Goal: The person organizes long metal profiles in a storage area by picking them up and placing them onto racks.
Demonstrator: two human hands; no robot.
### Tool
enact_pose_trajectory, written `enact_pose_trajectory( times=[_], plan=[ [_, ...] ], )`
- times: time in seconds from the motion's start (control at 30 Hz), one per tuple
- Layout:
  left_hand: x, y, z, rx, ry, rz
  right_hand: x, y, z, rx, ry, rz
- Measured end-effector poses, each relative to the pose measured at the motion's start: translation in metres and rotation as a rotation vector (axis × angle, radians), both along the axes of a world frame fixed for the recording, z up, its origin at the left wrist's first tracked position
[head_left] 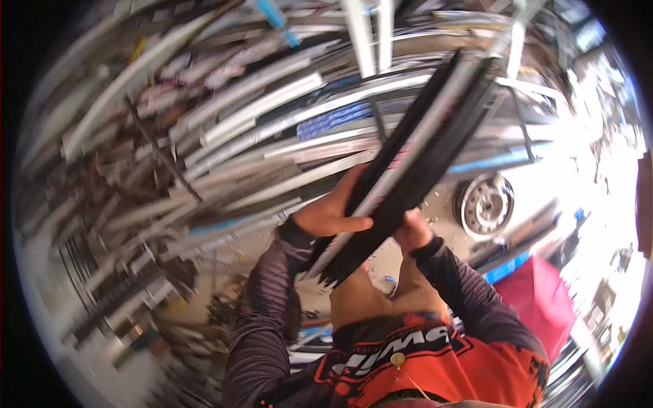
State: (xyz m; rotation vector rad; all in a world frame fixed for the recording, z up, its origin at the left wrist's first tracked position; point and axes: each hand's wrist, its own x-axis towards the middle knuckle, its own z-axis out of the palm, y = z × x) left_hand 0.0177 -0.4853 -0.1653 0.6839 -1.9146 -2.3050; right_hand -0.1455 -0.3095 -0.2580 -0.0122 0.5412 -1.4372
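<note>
Between both raised hands, a bundle of long dark profile strips (415, 153) with a pale metal strip among them runs diagonally from just above the person's chest up toward the top right of the view. Its lower end sits close to the chest, its upper end reaches a silver car (496, 136). The left hand (333, 211) wraps the bundle from the left, its fingers (350, 223) closed across the strips. The right hand (411, 228) grips the bundle from below on the other side; its fingers are mostly hidden behind the strips, but it clasps them. Both forearms wear dark ribbed sleeves (272, 285), above a red and black shirt (422, 360). Behind the bundle, to the left, a large stack of long aluminium profiles (224, 136) lies in blurred rows. To the right, the car's wheel (484, 204) shows just beside the strips, and a red cloth-like object (537, 292) lies lower right.
</note>
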Motion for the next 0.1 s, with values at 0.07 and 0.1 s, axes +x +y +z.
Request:
enact_pose_trajectory(
  times=[0.07,0.1],
  plan=[
    [0.018,0.001,0.071,-0.124,-0.187,-0.178,0.023,0.014,0.089,0.009,0.083,0.065],
    [0.033,0.014,0.096,-0.12,-0.151,-0.16,0.033,0.034,0.101,0.04,0.211,0.179]
  ],
)
